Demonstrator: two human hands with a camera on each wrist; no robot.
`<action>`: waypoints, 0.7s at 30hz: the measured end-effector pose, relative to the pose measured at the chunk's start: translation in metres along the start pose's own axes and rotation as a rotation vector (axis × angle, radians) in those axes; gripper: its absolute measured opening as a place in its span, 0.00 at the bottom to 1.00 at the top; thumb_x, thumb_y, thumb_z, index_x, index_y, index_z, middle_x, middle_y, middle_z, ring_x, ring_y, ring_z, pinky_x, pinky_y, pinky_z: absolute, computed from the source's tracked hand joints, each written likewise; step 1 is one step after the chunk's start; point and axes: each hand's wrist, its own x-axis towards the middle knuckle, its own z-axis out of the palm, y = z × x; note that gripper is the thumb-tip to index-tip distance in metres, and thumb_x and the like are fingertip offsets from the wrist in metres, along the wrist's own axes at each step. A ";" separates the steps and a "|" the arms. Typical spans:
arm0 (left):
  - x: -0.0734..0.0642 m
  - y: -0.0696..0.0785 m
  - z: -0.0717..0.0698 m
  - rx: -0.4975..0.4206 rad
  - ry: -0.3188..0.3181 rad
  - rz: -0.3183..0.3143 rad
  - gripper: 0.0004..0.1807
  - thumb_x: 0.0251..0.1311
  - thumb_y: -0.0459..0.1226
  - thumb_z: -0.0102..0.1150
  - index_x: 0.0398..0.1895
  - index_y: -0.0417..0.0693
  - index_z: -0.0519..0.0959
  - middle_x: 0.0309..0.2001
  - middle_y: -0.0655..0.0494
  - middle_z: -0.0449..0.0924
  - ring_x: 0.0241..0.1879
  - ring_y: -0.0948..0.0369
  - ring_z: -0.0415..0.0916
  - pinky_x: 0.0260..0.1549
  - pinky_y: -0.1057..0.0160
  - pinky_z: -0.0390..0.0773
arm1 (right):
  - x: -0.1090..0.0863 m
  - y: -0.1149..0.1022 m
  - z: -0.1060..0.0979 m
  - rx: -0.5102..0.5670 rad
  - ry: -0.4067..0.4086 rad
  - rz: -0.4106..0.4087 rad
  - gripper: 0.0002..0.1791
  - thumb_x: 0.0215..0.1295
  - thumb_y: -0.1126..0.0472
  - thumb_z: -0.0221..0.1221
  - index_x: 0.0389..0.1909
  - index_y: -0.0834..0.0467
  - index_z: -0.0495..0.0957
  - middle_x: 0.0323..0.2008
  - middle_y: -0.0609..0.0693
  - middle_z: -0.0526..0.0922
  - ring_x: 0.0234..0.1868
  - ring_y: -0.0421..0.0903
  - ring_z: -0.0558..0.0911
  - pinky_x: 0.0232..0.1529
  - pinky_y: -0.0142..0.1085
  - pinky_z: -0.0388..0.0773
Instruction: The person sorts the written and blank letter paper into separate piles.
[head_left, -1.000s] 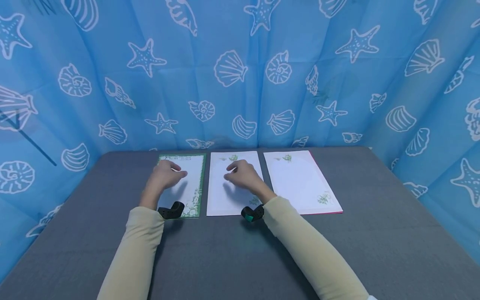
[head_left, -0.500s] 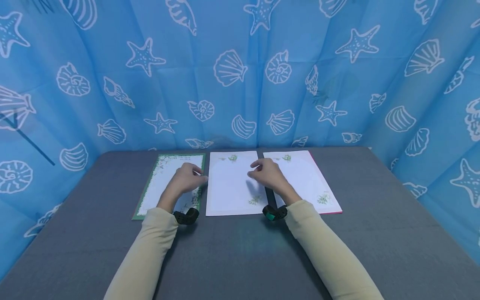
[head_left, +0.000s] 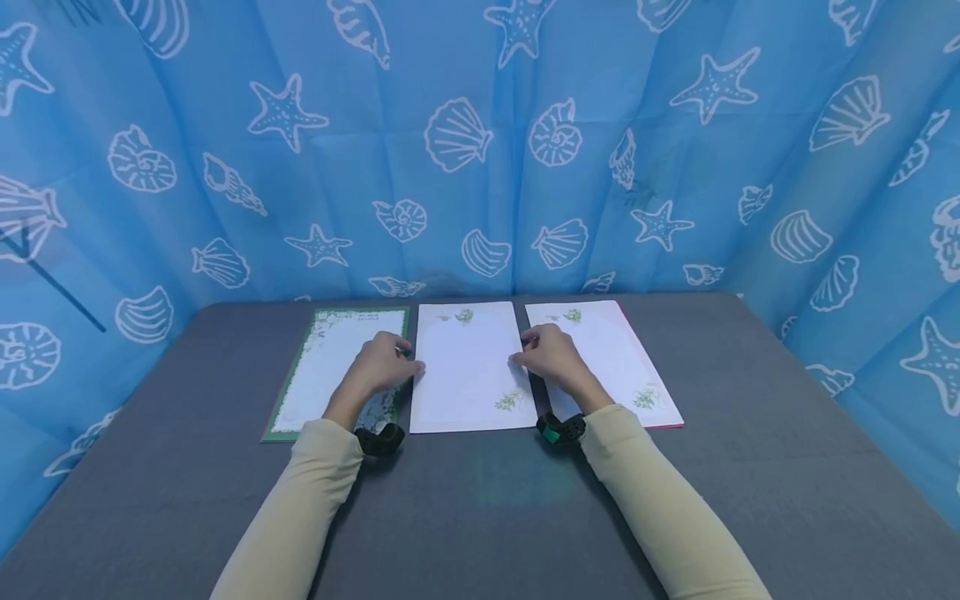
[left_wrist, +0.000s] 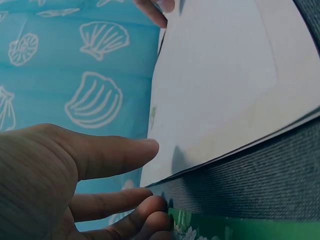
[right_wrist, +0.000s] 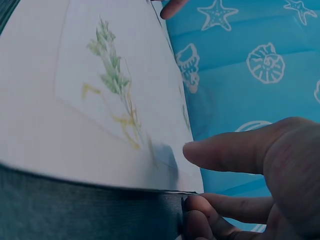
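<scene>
Middle sheet (head_left: pixel 472 367) lies flat on the grey table (head_left: pixel 480 517), between the green-bordered sheet (head_left: pixel 322 367) and the red-edged sheet (head_left: pixel 611 346). Left hand (head_left: pixel 377 365) at its left edge, thumb stretched above the paper, gap showing, fingers loosely bent, released. Right hand (head_left: pixel 557 358) mirrors that at the right edge, fingers released too; whether fingertips touch paper, I can't tell.

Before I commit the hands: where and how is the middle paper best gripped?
I'd pinch the middle paper at its left and right edges, left hand from the left, right hand from the right. It lies nearly flat, and strips of dark tabletop separate those edges from the left paper and right paper, leaving access.
</scene>
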 end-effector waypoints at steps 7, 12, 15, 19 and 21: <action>0.000 0.002 0.005 0.019 0.000 -0.006 0.28 0.67 0.42 0.64 0.64 0.32 0.75 0.52 0.38 0.80 0.50 0.45 0.79 0.47 0.48 0.79 | 0.002 0.004 0.001 -0.011 -0.014 -0.018 0.29 0.62 0.62 0.67 0.62 0.70 0.76 0.35 0.56 0.79 0.33 0.48 0.76 0.32 0.36 0.71; 0.001 0.001 0.007 0.015 -0.007 -0.005 0.28 0.67 0.41 0.63 0.63 0.31 0.75 0.56 0.37 0.79 0.52 0.44 0.80 0.49 0.47 0.79 | 0.001 0.002 0.000 -0.030 -0.036 -0.017 0.28 0.66 0.60 0.65 0.63 0.69 0.75 0.38 0.57 0.79 0.35 0.49 0.77 0.34 0.37 0.72; 0.001 0.002 0.007 0.011 -0.002 -0.008 0.28 0.66 0.41 0.64 0.63 0.32 0.75 0.54 0.38 0.80 0.48 0.47 0.81 0.47 0.48 0.80 | 0.001 0.001 0.000 -0.034 -0.043 -0.021 0.27 0.67 0.59 0.64 0.63 0.69 0.75 0.39 0.57 0.79 0.35 0.49 0.78 0.33 0.36 0.72; 0.002 0.004 0.007 0.005 0.014 -0.003 0.27 0.66 0.40 0.64 0.63 0.32 0.76 0.41 0.43 0.81 0.36 0.52 0.79 0.36 0.55 0.79 | 0.000 -0.001 -0.003 -0.024 -0.039 -0.015 0.27 0.67 0.59 0.64 0.63 0.69 0.75 0.40 0.58 0.80 0.37 0.50 0.78 0.35 0.38 0.74; 0.002 0.005 0.006 -0.009 0.034 0.002 0.25 0.65 0.39 0.64 0.62 0.34 0.77 0.37 0.47 0.80 0.32 0.54 0.77 0.32 0.57 0.77 | -0.001 -0.002 -0.004 -0.001 -0.031 -0.002 0.27 0.67 0.59 0.64 0.63 0.68 0.76 0.42 0.58 0.80 0.38 0.50 0.78 0.37 0.39 0.75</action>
